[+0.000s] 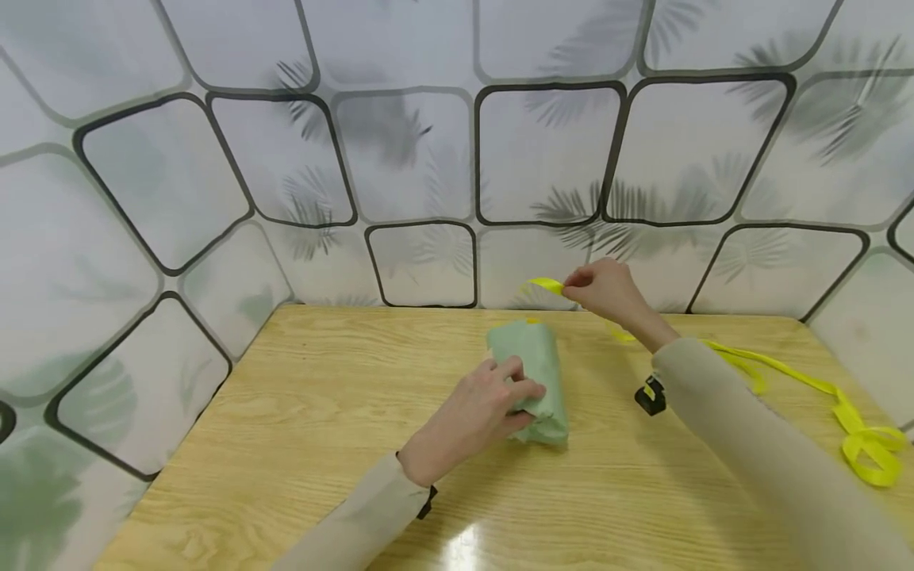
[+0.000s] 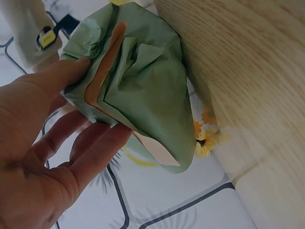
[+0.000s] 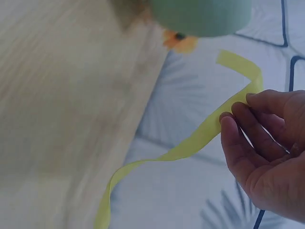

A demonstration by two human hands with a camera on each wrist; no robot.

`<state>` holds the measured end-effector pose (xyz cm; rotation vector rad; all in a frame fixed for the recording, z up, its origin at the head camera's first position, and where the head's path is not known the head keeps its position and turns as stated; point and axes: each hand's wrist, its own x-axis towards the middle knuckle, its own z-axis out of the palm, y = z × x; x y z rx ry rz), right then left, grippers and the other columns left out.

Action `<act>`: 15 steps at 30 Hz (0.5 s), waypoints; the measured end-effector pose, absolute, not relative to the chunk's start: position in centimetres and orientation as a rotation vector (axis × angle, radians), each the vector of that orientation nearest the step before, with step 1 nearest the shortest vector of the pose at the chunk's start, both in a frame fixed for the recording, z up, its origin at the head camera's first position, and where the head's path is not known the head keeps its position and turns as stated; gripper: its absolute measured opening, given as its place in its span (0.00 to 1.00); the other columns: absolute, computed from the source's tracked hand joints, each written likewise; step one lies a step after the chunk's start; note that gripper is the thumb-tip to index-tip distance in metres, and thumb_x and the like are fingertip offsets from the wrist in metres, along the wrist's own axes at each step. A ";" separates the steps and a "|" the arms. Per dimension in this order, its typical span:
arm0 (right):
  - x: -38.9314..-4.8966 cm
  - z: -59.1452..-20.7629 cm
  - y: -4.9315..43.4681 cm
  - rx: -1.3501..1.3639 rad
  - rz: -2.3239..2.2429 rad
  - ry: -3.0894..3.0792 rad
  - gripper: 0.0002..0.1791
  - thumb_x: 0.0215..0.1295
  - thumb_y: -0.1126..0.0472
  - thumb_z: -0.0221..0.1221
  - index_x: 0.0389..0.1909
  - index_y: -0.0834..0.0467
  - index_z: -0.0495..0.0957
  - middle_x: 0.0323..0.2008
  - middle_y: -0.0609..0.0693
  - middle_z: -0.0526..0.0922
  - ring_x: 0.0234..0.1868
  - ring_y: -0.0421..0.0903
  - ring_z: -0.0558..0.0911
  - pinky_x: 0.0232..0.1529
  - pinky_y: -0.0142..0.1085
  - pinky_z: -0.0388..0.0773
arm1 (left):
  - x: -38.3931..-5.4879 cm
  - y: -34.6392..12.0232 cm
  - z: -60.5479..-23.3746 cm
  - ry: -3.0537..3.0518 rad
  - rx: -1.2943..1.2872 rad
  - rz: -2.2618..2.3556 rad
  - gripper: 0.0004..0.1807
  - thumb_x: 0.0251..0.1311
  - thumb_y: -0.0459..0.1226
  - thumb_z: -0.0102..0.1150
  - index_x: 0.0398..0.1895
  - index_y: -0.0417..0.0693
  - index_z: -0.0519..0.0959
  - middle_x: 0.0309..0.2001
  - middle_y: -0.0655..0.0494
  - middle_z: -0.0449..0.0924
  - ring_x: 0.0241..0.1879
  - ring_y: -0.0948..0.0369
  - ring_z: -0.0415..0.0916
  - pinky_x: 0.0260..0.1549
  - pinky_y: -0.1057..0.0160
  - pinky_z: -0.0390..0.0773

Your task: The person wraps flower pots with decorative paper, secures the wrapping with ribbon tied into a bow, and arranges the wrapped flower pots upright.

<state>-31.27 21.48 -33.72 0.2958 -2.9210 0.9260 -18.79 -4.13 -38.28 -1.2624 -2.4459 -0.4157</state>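
A package wrapped in green paper [image 1: 531, 349] stands tilted on the wooden table, in front of my left hand [image 1: 493, 400]. In the left wrist view, the thumb and fingers of that hand grip the folded end of the package [image 2: 152, 90], where a brownish inner side of the paper shows. My right hand [image 1: 607, 292] is raised beyond the package, to its right. Between thumb and fingertips it pinches a yellow ribbon [image 3: 205, 136] near one end; the short free end curls past the fingers. A small orange flower [image 2: 205, 143] shows beside the package; whether it is attached I cannot tell.
The ribbon runs right across the wooden table [image 1: 343, 396] to a loose coil [image 1: 877, 456] near the right edge. A patterned white curtain [image 1: 407, 174] stands behind the table and along its sides. Each wrist wears a small black device [image 1: 650, 395].
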 end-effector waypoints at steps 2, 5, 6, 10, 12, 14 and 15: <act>-32.1 -33.2 19.9 0.335 0.929 -2.913 0.14 0.70 0.55 0.61 0.48 0.59 0.87 0.44 0.58 0.90 0.39 0.51 0.86 0.39 0.42 0.83 | -18.8 -4.2 -38.3 -2.436 -1.266 -0.414 0.14 0.58 0.44 0.75 0.47 0.59 0.86 0.41 0.59 0.77 0.33 0.64 0.69 0.34 0.72 0.68; -33.1 -32.3 17.1 0.393 0.936 -2.899 0.14 0.69 0.57 0.61 0.47 0.60 0.88 0.44 0.58 0.90 0.41 0.53 0.87 0.42 0.45 0.83 | -18.7 -4.2 -38.3 -2.418 -1.273 -0.422 0.14 0.57 0.43 0.75 0.46 0.58 0.86 0.41 0.59 0.77 0.32 0.64 0.69 0.33 0.71 0.69; -33.3 -32.0 16.2 0.413 0.936 -2.892 0.14 0.69 0.57 0.61 0.47 0.60 0.88 0.44 0.57 0.90 0.42 0.53 0.86 0.44 0.46 0.83 | -18.7 -4.3 -38.3 -2.412 -1.275 -0.424 0.14 0.57 0.43 0.76 0.46 0.58 0.86 0.41 0.59 0.77 0.32 0.63 0.70 0.33 0.71 0.69; -33.6 -30.9 12.2 0.540 0.963 -2.883 0.14 0.70 0.57 0.61 0.48 0.59 0.88 0.46 0.56 0.90 0.48 0.53 0.86 0.51 0.48 0.82 | -18.7 -4.5 -38.3 -2.393 -1.278 -0.419 0.14 0.56 0.43 0.76 0.46 0.58 0.87 0.40 0.59 0.77 0.33 0.63 0.70 0.33 0.71 0.70; -33.5 -30.5 10.5 0.650 0.998 -2.882 0.14 0.71 0.57 0.61 0.51 0.58 0.87 0.48 0.54 0.90 0.50 0.52 0.86 0.52 0.47 0.82 | -18.7 -4.6 -38.4 -2.386 -1.278 -0.410 0.14 0.56 0.44 0.76 0.46 0.58 0.87 0.40 0.59 0.77 0.33 0.63 0.71 0.34 0.70 0.72; -33.3 -30.4 9.3 0.778 1.017 -2.885 0.16 0.73 0.57 0.59 0.56 0.57 0.85 0.50 0.54 0.90 0.51 0.52 0.87 0.53 0.47 0.83 | -18.7 -4.6 -38.4 -2.384 -1.277 -0.402 0.14 0.56 0.44 0.76 0.46 0.58 0.87 0.40 0.59 0.78 0.34 0.63 0.73 0.36 0.69 0.74; -33.1 -30.4 8.8 0.833 1.023 -2.885 0.17 0.73 0.57 0.59 0.58 0.56 0.84 0.50 0.54 0.90 0.51 0.52 0.87 0.53 0.46 0.83 | -18.7 -4.5 -38.5 -2.384 -1.276 -0.403 0.14 0.56 0.44 0.76 0.46 0.58 0.87 0.40 0.59 0.78 0.35 0.63 0.74 0.37 0.68 0.75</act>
